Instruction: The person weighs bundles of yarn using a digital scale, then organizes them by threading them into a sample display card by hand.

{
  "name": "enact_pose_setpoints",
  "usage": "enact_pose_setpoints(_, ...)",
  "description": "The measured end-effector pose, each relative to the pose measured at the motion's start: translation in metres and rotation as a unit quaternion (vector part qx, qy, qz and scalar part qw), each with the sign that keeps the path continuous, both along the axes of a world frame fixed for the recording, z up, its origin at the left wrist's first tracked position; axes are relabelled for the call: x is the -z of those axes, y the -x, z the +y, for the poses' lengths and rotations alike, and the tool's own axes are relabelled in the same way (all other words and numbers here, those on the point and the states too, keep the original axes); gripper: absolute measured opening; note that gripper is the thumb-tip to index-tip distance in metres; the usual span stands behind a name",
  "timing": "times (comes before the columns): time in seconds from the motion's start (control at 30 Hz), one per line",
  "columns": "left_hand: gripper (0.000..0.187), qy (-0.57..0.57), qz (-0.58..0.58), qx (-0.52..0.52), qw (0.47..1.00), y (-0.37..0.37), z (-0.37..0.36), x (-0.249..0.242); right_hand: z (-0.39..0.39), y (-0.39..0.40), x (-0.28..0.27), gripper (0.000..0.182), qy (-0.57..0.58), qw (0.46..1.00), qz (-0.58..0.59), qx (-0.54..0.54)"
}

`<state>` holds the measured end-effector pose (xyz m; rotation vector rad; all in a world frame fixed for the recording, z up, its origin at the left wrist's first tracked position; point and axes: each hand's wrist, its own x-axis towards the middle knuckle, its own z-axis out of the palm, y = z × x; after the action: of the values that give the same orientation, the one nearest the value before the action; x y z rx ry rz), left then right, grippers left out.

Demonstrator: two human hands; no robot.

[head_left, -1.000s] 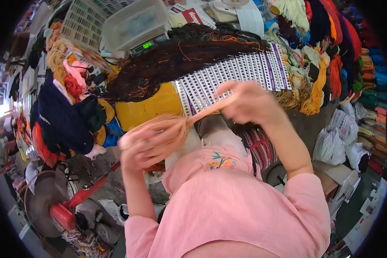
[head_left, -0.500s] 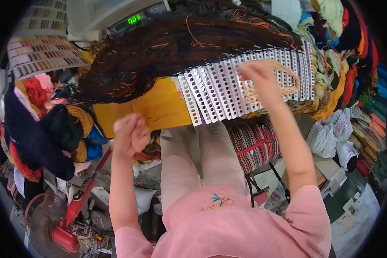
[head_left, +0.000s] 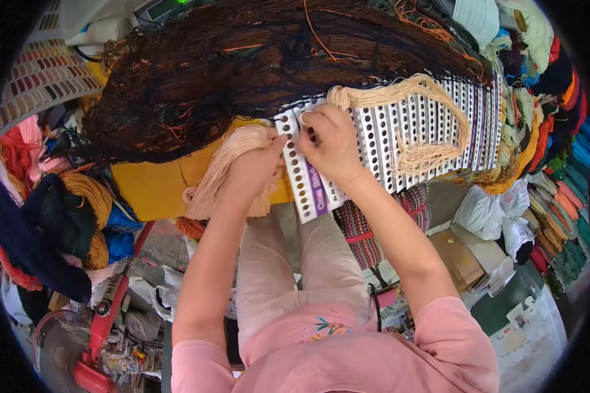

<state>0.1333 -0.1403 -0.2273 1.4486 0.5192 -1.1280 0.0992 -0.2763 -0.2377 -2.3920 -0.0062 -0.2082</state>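
Note:
My left hand (head_left: 259, 164) is closed round a skein of cream thread (head_left: 219, 164), which hangs over the yellow board beside the cards. Its fingertips are at the left edge of the nearest white punched card (head_left: 301, 180), which has a purple printed band. My right hand (head_left: 332, 141) lies over the top part of this card, with curled fingers close to a small pale loop. What those fingers pinch is partly hidden. A second cream skein (head_left: 439, 98) curves across the row of punched cards (head_left: 380, 141), right of my right hand.
A large heap of dark brown thread (head_left: 242, 59) with orange strands lies behind the cards. The yellow board (head_left: 151, 190) is at left. Coloured yarn bundles (head_left: 98, 196) crowd both sides. A red fan (head_left: 95, 373) stands lower left, and a striped woven seat (head_left: 367, 236) is below the cards.
My left hand has moved up and right to the cards and now holds a cream skein. My right hand has moved left to the nearest card, leaving the other skein on the row.

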Motion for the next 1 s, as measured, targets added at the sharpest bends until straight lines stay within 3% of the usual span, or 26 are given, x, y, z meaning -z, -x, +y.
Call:
enact_pose_setpoints(0.03,0.013,-0.006,-0.003,-0.016,1.0,0.001,0.001,-0.007,0.0,0.003,0.003,0.024,0.012,0.999,-0.003,-0.033)
enact_pose_setpoints(0.13,0.011,0.02,0.023,-0.039,0.999,-0.004,0.005,-0.009,0.008,0.007,-0.017,0.047,0.096,0.981,0.138,-0.1)
enact_pose_setpoints(0.2,0.013,0.085,0.053,-0.076,0.992,-0.007,0.005,-0.007,0.01,0.012,-0.019,0.056,0.131,0.976,0.13,-0.116)
enact_pose_setpoints(0.3,0.015,0.148,0.061,-0.071,0.984,-0.005,0.002,0.001,0.002,0.015,-0.02,0.048,0.044,0.986,0.114,-0.116)
enact_pose_setpoints(0.43,0.015,0.119,0.013,-0.088,0.989,0.006,-0.004,0.01,-0.007,0.008,-0.013,0.038,-0.12,0.98,0.138,-0.081)
enact_pose_setpoints(0.53,0.017,0.173,0.021,-0.07,0.982,0.001,-0.001,0.006,-0.004,0.002,-0.015,0.035,-0.133,0.976,0.171,-0.029)
enact_pose_setpoints(0.6,0.02,0.079,0.019,-0.133,0.988,-0.005,0.016,-0.011,-0.005,0.001,-0.016,0.033,-0.137,0.975,0.174,-0.014)
enact_pose_setpoints(0.63,0.017,0.089,0.014,-0.17,0.981,-0.006,0.03,-0.009,-0.005,0.001,-0.015,0.033,-0.127,0.979,0.155,-0.03)
enact_pose_setpoints(0.77,0.016,0.136,0.066,-0.101,0.983,-0.011,0.035,-0.01,-0.002,0.003,-0.007,0.033,-0.116,0.985,0.117,-0.051)
enact_pose_setpoints(0.9,0.011,0.087,0.058,-0.185,0.977,-0.003,0.027,-0.011,-0.003,0.002,-0.008,0.032,-0.076,0.988,0.109,-0.074)
enact_pose_setpoints(1.0,0.009,0.167,0.082,-0.241,0.952,0.003,0.043,-0.014,-0.003,0.003,0.001,0.028,-0.054,0.991,0.082,-0.095)
